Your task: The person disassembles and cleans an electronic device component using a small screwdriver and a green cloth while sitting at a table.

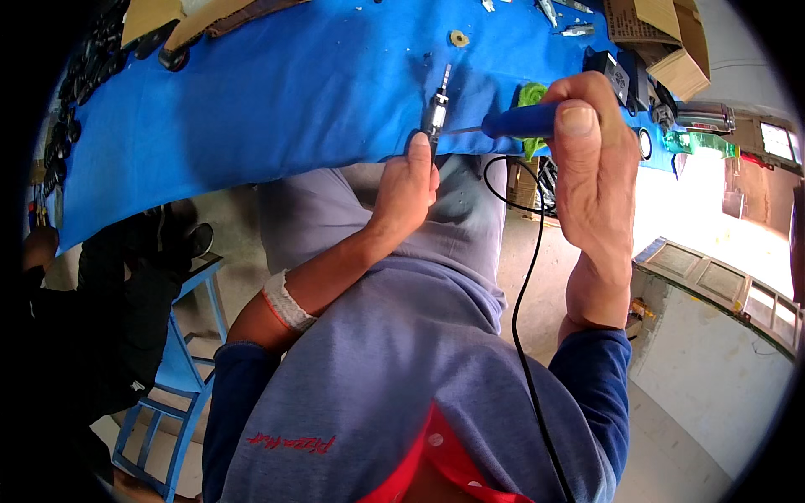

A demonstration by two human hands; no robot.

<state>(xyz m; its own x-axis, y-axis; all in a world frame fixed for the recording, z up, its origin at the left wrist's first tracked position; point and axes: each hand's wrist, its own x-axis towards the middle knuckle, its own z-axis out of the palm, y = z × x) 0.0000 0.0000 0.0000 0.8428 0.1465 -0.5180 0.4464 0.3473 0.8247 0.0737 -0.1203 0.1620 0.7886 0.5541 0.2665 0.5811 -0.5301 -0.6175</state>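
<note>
My left hand [404,197] is closed round the lower end of a slim dark cylindrical tool with a silver shaft [438,113], which points away from me over the table's near edge. My right hand [599,159] grips a screwdriver by its thick blue handle [520,123]. The screwdriver's thin blade points left at the side of the dark tool; I cannot tell whether its tip touches it. Just beyond the shaft lies a small tan ring [458,38] on the blue cloth.
A blue cloth [277,92] covers the table. Near my right hand are a green rag [532,94] and black boxy devices [616,77]; a cardboard box [662,33] stands behind. Black parts [96,71] line the left edge. A black cable [518,310] hangs before me. Someone in dark clothes sits left.
</note>
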